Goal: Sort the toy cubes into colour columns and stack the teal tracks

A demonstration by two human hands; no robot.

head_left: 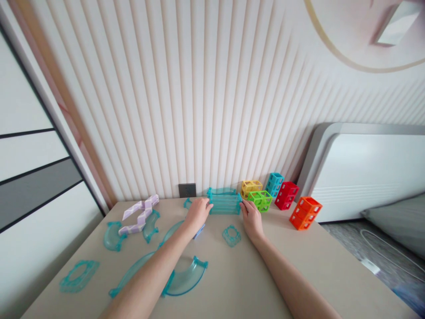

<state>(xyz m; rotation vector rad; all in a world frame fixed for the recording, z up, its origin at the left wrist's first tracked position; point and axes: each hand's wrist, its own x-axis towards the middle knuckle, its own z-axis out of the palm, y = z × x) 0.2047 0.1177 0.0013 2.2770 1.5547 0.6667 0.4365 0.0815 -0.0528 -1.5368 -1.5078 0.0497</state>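
Stack of straight teal track pieces (225, 204) at table's far edge, against wall. Left hand (198, 213) and right hand (251, 218) pinch opposite ends, fingers closed on stack, keeping pieces aligned. Green cube frame (260, 200) just right of stack; small teal connector (231, 235) nearer; curved chute (186, 277) nearer still, leftward.

I saw translucent teal plastic, glossy, on the straight track stack (225, 203) and the curved track piece (186, 277). Cube frames were opaque shiny plastic: orange (305, 212), red (286, 195), green (260, 200). The bench (239, 283) looked matt beige laminate, smooth. The wall panel (186, 102) was ribbed and matt.
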